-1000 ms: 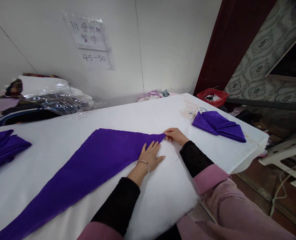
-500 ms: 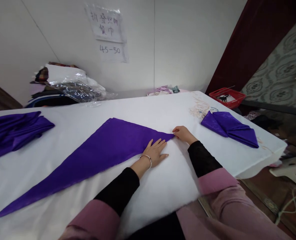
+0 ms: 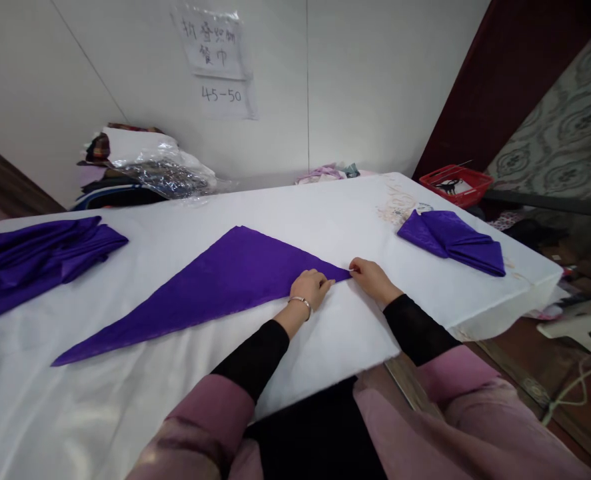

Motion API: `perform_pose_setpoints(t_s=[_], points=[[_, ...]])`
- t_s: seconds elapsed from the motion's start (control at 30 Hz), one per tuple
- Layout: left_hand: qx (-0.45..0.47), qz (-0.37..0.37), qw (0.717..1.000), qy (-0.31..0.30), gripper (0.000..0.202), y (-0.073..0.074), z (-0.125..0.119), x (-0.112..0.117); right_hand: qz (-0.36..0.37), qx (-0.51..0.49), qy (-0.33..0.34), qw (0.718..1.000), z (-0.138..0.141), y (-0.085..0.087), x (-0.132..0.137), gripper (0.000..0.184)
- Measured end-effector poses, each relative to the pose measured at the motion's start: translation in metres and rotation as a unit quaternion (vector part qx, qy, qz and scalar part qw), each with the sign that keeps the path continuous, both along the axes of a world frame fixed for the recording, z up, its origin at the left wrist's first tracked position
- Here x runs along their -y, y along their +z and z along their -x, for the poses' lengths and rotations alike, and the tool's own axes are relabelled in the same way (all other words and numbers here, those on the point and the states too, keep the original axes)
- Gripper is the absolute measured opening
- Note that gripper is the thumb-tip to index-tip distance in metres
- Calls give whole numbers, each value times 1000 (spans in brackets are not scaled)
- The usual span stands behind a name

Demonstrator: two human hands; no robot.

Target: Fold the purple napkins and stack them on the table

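Note:
A purple cloth napkin [image 3: 225, 283], folded into a long triangle, lies flat on the white tablecloth [image 3: 185, 393] in front of me. Its narrow right tip is pinched between the thumb and fingers of my right hand [image 3: 372, 279]. My left hand [image 3: 311, 289], with a silver bangle at the wrist, rests on the napkin's lower edge close to that tip. The left fingers are curled and gathered on the fabric there. The blunt top corner points toward the wall, and the long left point reaches toward the table's near left.
A rumpled pile of purple cloth [image 3: 40, 260] lies at the left. On the right is a folded purple napkin [image 3: 452, 241]. Clothes under clear plastic [image 3: 160, 167] stand behind the table. A red basket [image 3: 458, 185] sits past the far right corner, and a white stool [image 3: 580, 327] stands at right.
My left hand has gone from lying flat with fingers spread to curled fingers on the napkin's edge. My right hand still pinches the tip. The view has shifted slightly.

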State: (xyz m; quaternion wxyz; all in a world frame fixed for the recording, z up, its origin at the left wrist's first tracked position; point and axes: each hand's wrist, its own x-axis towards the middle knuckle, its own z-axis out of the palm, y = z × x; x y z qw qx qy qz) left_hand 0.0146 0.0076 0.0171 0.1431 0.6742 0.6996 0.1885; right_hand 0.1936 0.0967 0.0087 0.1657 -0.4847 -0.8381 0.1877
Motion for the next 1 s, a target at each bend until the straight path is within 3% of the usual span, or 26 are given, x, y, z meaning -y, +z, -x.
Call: perform_pose_setpoints(t_s=[0.2,0.53,0.77,1.0], points=[[-15,42,995,84,41,0,-24,-23,0,-39,1,999,-3,-5,3,9],[-21,74,990,115,24,3,-23,-25,31,-70,-29,997,-5,-7,-1,10],[7,84,988,126,12,2,24,7,20,-42,-22,999,-12,-10,-5,10],[-1,15,992,129,13,4,88,71,37,-62,14,997,-22,-13,-9,17]])
